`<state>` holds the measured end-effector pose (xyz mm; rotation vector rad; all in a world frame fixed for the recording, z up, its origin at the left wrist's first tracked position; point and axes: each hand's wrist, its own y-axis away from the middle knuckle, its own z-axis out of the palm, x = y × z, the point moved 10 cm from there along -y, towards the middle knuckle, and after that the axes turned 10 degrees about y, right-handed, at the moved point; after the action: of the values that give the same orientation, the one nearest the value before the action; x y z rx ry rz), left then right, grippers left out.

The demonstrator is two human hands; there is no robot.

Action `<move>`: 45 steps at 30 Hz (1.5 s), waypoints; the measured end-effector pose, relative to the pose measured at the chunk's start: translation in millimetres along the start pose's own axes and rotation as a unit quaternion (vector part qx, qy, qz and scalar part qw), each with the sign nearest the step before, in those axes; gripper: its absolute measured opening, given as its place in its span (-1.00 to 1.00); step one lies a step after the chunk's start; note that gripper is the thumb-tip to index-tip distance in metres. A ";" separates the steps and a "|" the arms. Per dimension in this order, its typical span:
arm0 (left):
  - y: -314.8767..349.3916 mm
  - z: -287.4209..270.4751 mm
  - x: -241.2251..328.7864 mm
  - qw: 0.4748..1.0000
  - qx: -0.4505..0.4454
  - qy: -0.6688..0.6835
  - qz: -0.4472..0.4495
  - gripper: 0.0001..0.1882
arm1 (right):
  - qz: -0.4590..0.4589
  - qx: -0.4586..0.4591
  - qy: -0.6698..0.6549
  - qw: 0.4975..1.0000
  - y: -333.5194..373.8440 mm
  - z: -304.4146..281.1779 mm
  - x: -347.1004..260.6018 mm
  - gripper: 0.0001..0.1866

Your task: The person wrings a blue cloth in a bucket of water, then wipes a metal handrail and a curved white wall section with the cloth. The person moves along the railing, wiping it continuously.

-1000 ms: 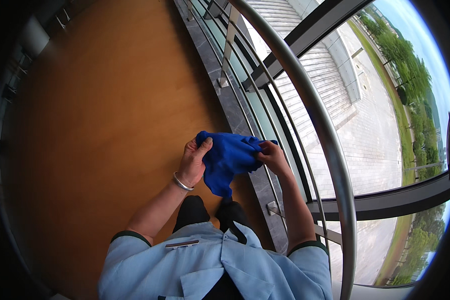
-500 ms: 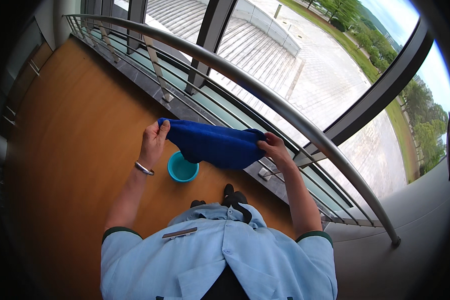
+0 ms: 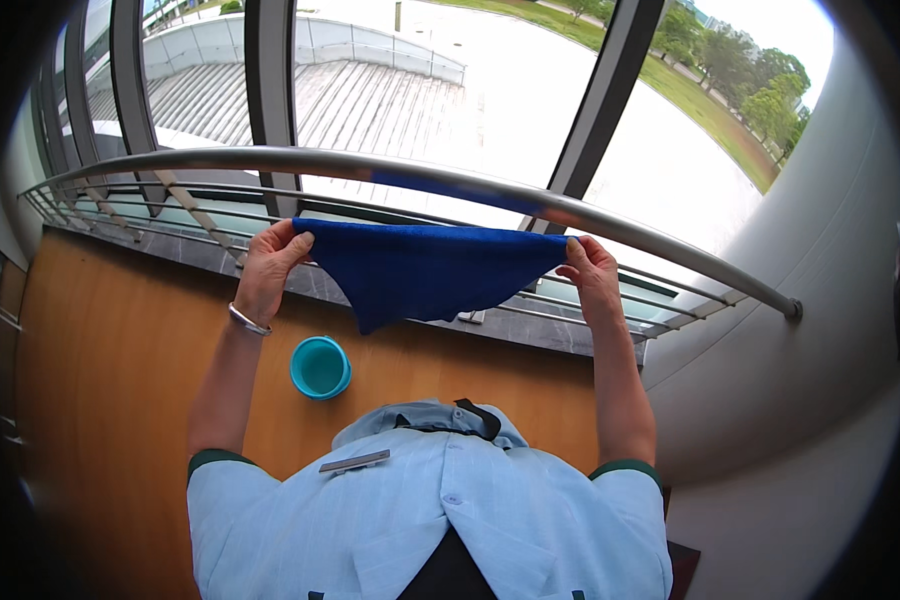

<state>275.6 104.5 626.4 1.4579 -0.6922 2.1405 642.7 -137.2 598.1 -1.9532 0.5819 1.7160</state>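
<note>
Beyond the railing (image 3: 210,158) we see tall windows (image 3: 530,90) in dark frames, with pale steps, paving and grass outside, and on its near side a wooden floor (image 3: 150,370) spreads out. A rounded pale column (image 3: 770,350) stands at the railing's right end and meets the handrail. On the near side, facing the railing, we look down on a light blue shirt (image 3: 320,520) with dark green sleeve edges. Between shirt and railing hangs the blue cloth (image 3: 430,270), stretched along its top edge and loose below, in front of the lower bars; we cannot make out whether it touches them. A turquoise bucket (image 3: 321,393) sits on the floor, on the near side of the railing. Also on that side, the left hand (image 3: 270,270) pinches one upper corner of the cloth between thumb and fingers, and the right hand (image 3: 592,268) grips the opposite corner likewise. Nearer us than the railing, we notice a silvery bracelet (image 3: 249,320) round the left wrist.
</note>
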 end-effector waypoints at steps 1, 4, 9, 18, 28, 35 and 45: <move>-5.1 18.4 1.5 0.999 -0.004 -0.043 0.021 -0.86 | -0.018 0.016 -0.004 1.000 8.2 -21.3 -10.3 -0.82; -20.1 81.5 -5.8 0.988 -0.032 -0.143 0.047 -0.89 | -0.051 0.027 0.053 0.997 36.1 -83.7 -35.5 -0.87; -38.4 188.8 -32.5 0.986 -0.075 -0.126 0.077 -0.92 | -0.063 0.171 0.276 0.944 91.0 -199.2 -61.4 -0.81; -69.6 394.8 -54.5 0.977 -0.184 -0.032 0.098 -0.85 | -0.052 0.330 0.164 0.928 144.6 -373.7 -84.5 -0.74; -233.2 531.4 -49.1 0.940 -0.113 -0.279 0.158 -0.72 | -0.041 0.415 0.377 0.827 -1.2 -495.3 -119.9 -0.47; -106.6 621.8 -127.6 0.687 -0.444 -0.529 0.226 -0.29 | -0.269 0.328 0.468 0.776 23.6 -357.5 -92.2 -0.59; -83.3 658.3 -150.4 0.577 -0.550 -0.546 0.258 0.06 | -0.262 0.320 0.594 0.689 24.2 -398.0 -79.7 -0.66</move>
<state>844.1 -261.3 703.8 1.6085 -2.4855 0.2392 933.0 -395.8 717.2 -2.1041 0.7498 -0.3047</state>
